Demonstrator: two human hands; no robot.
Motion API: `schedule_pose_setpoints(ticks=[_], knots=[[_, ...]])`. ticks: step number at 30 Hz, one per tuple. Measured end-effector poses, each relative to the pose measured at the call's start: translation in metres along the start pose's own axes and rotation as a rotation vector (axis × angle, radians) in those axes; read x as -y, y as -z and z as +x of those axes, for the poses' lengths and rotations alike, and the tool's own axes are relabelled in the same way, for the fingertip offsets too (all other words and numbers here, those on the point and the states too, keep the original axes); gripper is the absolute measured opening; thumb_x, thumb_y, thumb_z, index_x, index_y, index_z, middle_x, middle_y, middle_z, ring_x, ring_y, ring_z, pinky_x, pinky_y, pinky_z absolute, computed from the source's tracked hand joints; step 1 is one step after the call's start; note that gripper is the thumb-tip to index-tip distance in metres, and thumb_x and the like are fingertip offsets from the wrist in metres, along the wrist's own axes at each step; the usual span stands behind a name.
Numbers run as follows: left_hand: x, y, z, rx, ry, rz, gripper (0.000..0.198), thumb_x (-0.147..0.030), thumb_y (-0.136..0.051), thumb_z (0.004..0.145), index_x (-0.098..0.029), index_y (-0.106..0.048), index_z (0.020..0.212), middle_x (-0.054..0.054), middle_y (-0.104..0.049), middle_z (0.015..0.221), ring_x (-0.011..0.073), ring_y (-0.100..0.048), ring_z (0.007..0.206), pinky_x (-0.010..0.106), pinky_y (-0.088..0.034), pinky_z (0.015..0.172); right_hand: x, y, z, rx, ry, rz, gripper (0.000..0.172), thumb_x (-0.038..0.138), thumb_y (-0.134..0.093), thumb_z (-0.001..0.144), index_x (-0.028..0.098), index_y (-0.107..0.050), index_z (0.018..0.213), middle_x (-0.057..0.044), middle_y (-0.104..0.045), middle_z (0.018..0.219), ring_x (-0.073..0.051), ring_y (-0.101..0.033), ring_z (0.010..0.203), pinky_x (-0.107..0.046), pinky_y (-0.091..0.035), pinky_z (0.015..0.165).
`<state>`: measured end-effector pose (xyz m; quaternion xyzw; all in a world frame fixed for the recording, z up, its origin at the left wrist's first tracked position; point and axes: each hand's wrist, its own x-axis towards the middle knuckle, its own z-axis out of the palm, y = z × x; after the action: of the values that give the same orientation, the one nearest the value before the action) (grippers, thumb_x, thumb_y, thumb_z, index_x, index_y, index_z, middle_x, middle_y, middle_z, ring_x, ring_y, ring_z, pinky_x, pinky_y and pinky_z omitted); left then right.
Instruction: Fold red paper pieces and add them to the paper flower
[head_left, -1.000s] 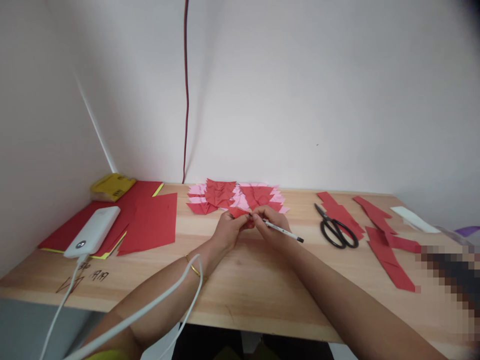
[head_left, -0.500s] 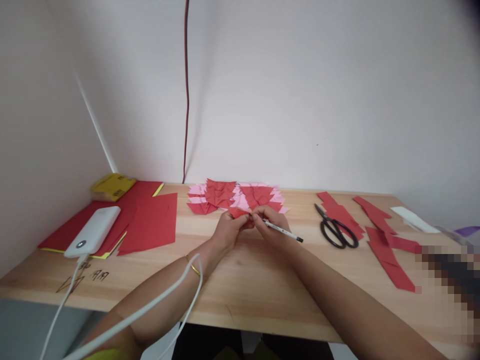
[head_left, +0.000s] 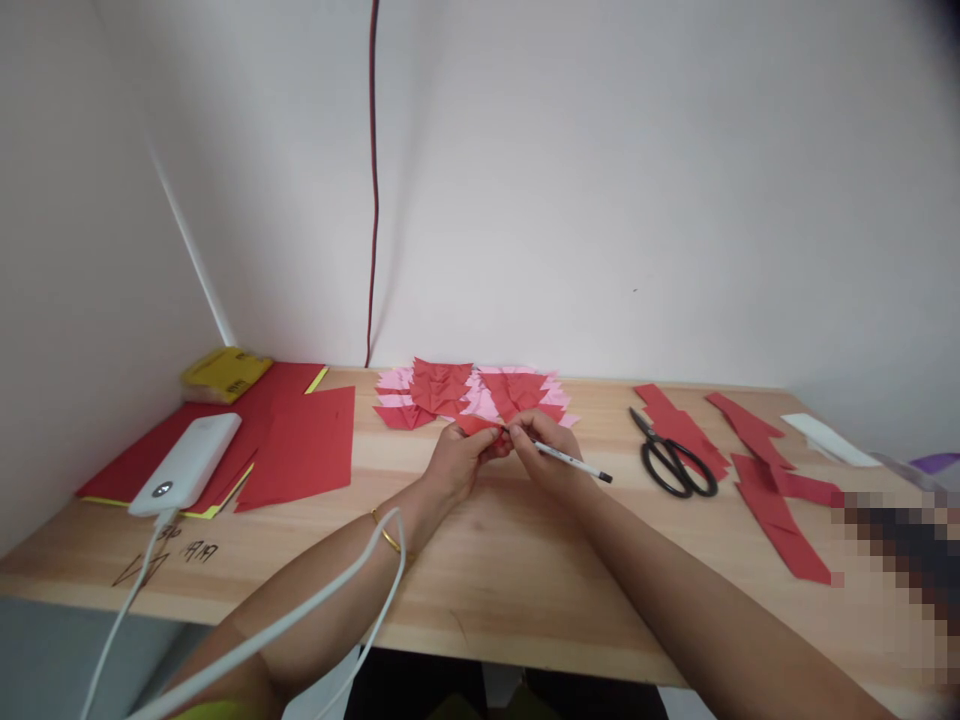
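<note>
Near the middle of the desk, my left hand point(head_left: 459, 456) is closed on a small piece of red paper point(head_left: 474, 423), pinching it between thumb and fingers. My right hand point(head_left: 546, 445) grips a white pen point(head_left: 574, 461) with a dark end cap pointing to the lower right. The pen's other end meets the red paper between my fingertips, partly hidden by them. Just behind both hands lie crinkled, jagged-edged red paper pieces point(head_left: 442, 386) and pink ones point(head_left: 480, 402), overlapping in a group.
Black-handled scissors point(head_left: 679, 468) lie to the right, beside red paper scraps point(head_left: 784, 525) and a white strip point(head_left: 829, 440). On the left are red sheets point(head_left: 307, 450), a white power bank point(head_left: 187, 462) and a yellow packet point(head_left: 227, 374). A white cable point(head_left: 300, 612) crosses my left forearm.
My right hand and the pen have shifted slightly to the right. My left hand stays in place with the red paper.
</note>
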<state>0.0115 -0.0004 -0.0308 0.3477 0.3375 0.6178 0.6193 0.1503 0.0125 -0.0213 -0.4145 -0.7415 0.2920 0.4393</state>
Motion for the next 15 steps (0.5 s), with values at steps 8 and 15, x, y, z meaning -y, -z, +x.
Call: schedule_pose_setpoints(ticks=[8,15], knots=[[0.0010,0.0011,0.0015,-0.013,-0.005,0.028,0.010,-0.018,-0.070,0.063,-0.011,-0.063,0.064,0.002,-0.063,0.062,0.0125,-0.058,0.061,0.029,-0.049,0.064,0.0026,0.0004,0.0009,0.014,0.012,-0.029,0.016,0.032,-0.047,0.085,0.019,-0.056,0.081,-0.002,-0.066,0.071,-0.014,-0.061,0.066,-0.024,-0.046,0.061],[0.0023,0.0029,0.0024,-0.007,-0.019,0.027,0.009,-0.017,-0.069,0.064,-0.011,-0.063,0.064,0.002,-0.063,0.061,0.0123,-0.058,0.060,0.028,-0.049,0.063,0.0057,0.0017,0.0010,0.001,0.013,-0.071,0.016,0.032,-0.047,0.084,0.019,-0.057,0.079,-0.001,-0.064,0.068,-0.013,-0.057,0.060,-0.023,-0.042,0.055]])
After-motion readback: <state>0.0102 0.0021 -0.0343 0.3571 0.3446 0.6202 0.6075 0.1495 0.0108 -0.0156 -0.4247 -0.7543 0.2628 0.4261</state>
